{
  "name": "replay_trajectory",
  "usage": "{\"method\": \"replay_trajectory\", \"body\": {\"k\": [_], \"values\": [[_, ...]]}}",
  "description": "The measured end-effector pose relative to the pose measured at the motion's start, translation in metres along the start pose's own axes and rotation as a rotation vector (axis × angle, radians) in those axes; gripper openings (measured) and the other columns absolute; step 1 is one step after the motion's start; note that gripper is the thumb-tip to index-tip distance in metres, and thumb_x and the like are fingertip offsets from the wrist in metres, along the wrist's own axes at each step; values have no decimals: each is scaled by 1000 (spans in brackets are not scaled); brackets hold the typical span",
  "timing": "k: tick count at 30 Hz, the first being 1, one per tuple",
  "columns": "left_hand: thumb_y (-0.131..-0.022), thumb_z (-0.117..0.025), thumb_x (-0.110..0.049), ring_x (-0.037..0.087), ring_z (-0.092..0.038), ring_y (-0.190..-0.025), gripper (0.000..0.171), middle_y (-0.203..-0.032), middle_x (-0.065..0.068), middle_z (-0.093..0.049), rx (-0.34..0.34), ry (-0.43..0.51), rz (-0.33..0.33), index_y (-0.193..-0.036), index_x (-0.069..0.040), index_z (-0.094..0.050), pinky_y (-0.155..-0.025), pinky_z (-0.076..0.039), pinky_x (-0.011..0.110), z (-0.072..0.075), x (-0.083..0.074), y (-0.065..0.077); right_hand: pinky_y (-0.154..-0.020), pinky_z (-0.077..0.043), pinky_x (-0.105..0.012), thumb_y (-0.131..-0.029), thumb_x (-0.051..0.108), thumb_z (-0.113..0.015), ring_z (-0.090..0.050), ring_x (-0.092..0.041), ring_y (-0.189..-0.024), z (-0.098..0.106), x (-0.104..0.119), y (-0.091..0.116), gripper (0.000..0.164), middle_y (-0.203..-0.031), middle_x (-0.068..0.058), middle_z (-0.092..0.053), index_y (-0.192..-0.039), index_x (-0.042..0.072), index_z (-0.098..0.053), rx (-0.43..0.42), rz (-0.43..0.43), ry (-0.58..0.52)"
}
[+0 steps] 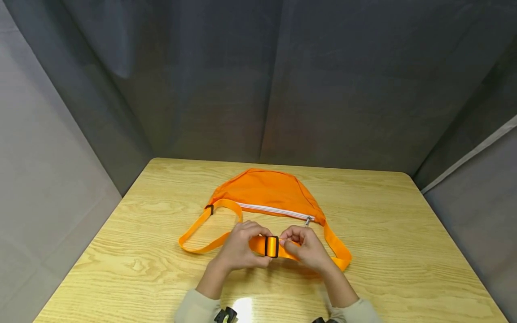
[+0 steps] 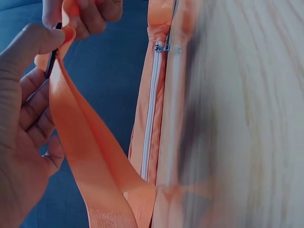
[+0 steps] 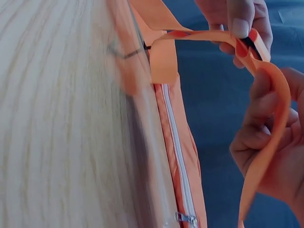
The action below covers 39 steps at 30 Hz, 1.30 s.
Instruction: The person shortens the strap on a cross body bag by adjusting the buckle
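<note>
An orange waist bag (image 1: 268, 190) with a white zipper (image 1: 274, 210) lies on the table, its long orange strap (image 1: 339, 249) looping toward me. My left hand (image 1: 244, 246) pinches a black strap slider (image 1: 271, 246) between thumb and fingers, holding it upright above the tabletop. Just to its right, my right hand (image 1: 307, 246) pinches the webbing close to the slider. In the left wrist view, the slider (image 2: 53, 57) is seen edge-on with webbing passing through it. The right wrist view has the strap (image 3: 268, 152) running down across the right hand (image 3: 275, 133).
The wooden table (image 1: 404, 251) extends on both sides of the bag. A second black fitting (image 1: 209, 209) sits on the strap near the bag's left end. Dark curtains (image 1: 266, 80) stand behind the table, with grey panels (image 1: 52, 157) at the sides.
</note>
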<state>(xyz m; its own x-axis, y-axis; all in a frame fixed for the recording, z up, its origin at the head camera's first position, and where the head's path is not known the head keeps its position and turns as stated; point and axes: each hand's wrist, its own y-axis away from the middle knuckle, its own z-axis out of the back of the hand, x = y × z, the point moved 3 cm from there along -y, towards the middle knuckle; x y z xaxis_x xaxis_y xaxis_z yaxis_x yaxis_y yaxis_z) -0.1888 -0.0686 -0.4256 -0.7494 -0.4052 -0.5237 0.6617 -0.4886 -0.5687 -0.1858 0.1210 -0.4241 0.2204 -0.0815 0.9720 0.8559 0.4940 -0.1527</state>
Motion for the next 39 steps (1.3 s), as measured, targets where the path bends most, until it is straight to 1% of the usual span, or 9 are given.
{"method": "replay_trajectory", "body": {"k": [3,5,9,12,17,21,26,31,39], "values": [[-55,-85,-23,5,-53,-86,45,-87,-12,-62,-13,28,1,-95,-17,-67,-80,-39,37,1,1,1,-44,-34,-20,-89,-2,-57,-40,-7,-50,9,-13,2,7,-64,-2,-50,-93,-8,-59,17,-36,-1],[-55,-86,-22,5,-54,-85,45,-87,-12,-62,-25,52,-13,-95,-17,-67,-79,-40,37,2,2,2,-46,-38,-20,-89,1,-59,-43,-8,-53,15,-16,5,9,-68,-4,-53,-94,-6,-60,30,-40,10],[-55,-86,-18,6,-55,-85,45,-89,-9,-63,-28,114,-43,-96,-15,-68,-78,-44,33,3,4,1,-50,-40,-21,-89,3,-61,-45,-8,-57,22,-18,8,11,-71,-7,-55,-93,-7,-60,54,-12,-7],[-56,-86,-18,8,-55,-86,44,-90,-9,-62,-17,140,-35,-95,-14,-67,-77,-46,28,3,3,-1,-50,-39,-20,-88,2,-61,-44,-7,-58,22,-19,7,11,-71,-5,-53,-92,-9,-59,56,8,-49],[-55,-85,-18,7,-54,-84,43,-87,-10,-61,-9,127,6,-93,-14,-67,-75,-46,26,2,1,-2,-46,-34,-18,-87,-3,-59,-39,-5,-52,20,-21,5,10,-64,-1,-50,-89,-13,-57,42,18,-106],[-54,-86,-19,6,-53,-83,43,-86,-11,-61,-7,107,21,-93,-15,-67,-74,-45,25,1,2,0,-43,-30,-18,-88,-4,-58,-34,-4,-48,17,-20,4,9,-59,2,-46,-89,-13,-58,47,28,-109],[-53,-86,-17,6,-53,-83,43,-86,-12,-61,2,124,44,-93,-15,-67,-73,-46,25,-1,1,-1,-42,-28,-18,-88,-1,-60,-32,-5,-46,13,-17,3,11,-57,1,-43,-91,-12,-59,35,-6,-88],[-54,-85,-16,7,-53,-84,43,-88,-13,-61,9,160,34,-93,-16,-68,-73,-46,25,-4,0,-1,-43,-30,-19,-88,3,-61,-33,-5,-47,10,-17,2,15,-59,1,-46,-93,-11,-59,46,-46,-79],[-52,-87,-15,11,-54,-80,45,-86,-10,-62,-29,187,17,-92,-16,-66,-70,-46,32,1,4,1,-49,-40,-19,-88,2,-61,-46,-5,-55,25,-20,10,13,-69,-3,-59,-94,-9,-62,70,-14,-33]]}}
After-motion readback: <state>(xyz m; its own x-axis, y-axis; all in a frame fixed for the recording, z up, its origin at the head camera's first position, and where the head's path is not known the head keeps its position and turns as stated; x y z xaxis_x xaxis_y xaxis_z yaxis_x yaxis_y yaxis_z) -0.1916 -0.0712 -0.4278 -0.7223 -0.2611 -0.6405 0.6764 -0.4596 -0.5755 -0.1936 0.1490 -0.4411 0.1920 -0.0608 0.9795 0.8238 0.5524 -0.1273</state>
